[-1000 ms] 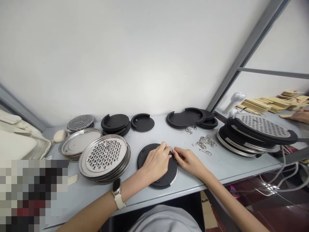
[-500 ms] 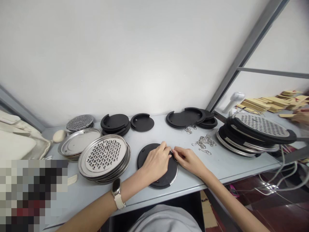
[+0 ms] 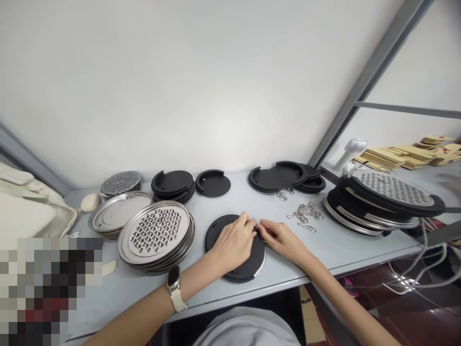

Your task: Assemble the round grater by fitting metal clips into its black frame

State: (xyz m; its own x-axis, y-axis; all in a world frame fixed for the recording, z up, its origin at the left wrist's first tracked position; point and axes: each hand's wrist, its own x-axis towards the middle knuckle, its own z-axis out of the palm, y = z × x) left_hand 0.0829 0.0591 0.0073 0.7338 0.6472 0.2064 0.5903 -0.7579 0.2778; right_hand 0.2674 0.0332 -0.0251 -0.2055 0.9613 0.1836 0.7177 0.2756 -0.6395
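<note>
A round black holder (image 3: 251, 263) with a silvery metal edge along its lower right lies on the table in front of me. My left hand (image 3: 233, 242) lies across it, fingers bent and closed together at its upper right rim. From the right, my right hand (image 3: 280, 239) meets it there, thumb and forefinger pinched. A tiny shiny metal piece (image 3: 256, 226) shows between the fingertips; most of it is hidden, and its kind is unclear. Nearby to the right lie several loose metal wire clips (image 3: 306, 211).
Left stand stacked metal grater discs (image 3: 154, 230) and plain metal discs (image 3: 120, 211). Black holders (image 3: 173, 182) line the wall, with more (image 3: 277, 177) farther right. A tall stack of black holders with graters (image 3: 392, 187) stands right, by a metal frame post (image 3: 370, 77).
Both hands stay at the holder's rim with hardly any movement. The view has shifted slightly. Another person's hand at the far right edge is now out of sight.
</note>
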